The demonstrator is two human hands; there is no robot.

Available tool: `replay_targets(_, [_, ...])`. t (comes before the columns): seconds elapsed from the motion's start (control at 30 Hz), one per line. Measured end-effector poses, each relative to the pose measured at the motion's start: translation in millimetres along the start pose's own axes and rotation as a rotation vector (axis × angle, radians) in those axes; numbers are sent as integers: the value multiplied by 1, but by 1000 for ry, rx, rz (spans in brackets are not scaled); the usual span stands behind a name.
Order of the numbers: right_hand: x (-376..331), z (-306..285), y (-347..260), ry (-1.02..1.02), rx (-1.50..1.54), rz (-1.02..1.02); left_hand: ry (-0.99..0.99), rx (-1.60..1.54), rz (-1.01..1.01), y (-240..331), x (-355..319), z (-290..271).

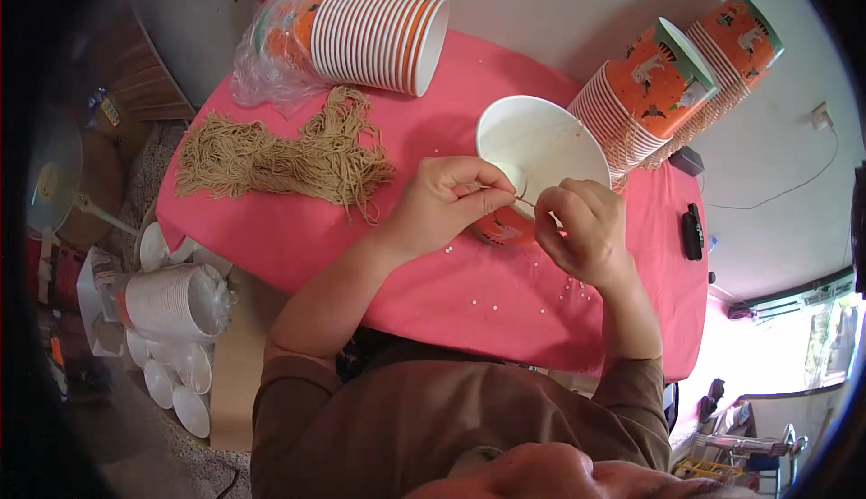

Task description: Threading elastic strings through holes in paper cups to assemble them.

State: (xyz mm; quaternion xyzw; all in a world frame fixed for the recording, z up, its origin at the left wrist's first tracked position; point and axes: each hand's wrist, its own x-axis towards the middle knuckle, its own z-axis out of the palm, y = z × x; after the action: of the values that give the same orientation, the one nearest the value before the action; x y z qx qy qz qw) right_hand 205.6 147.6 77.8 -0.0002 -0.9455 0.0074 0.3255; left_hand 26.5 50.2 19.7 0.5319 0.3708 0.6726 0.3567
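My left hand (456, 194) pinches a thin brown cord (532, 203) between thumb and fingertips. Facing it, my right hand (585, 228) is closed on the same cord, its fingers curled. The short span of cord passes over the near side of a paper bucket (519, 129), white inside, with an orange printed outside. Part of that bucket is hidden behind my hands. A bundle of tan cords (280, 161) lies to the left on the pink tablecloth (433, 273). Small white bits (494, 308) are scattered in front of the bucket.
Nested buckets (379, 39), partly in clear plastic, lie at the back left. Orange bucket stacks (663, 84) lean at the back right, with cords hanging beside them. A black object (692, 231) rests near the right edge. Wrapped white buckets (167, 305) stand at lower left.
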Motion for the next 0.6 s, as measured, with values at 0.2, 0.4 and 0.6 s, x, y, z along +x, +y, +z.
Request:
replay_targets(0.2, [-7,3,-4,41,-27,-15,-9,33,-32,-3,0,-1])
replay_targets(0.4, [-12,4,-22,-17,-68,-139,-191,103,149,-3,8,-15])
replay_targets(0.6, [-5,-13,-15,29,190,196,-262,506,233,16,-2,-22])
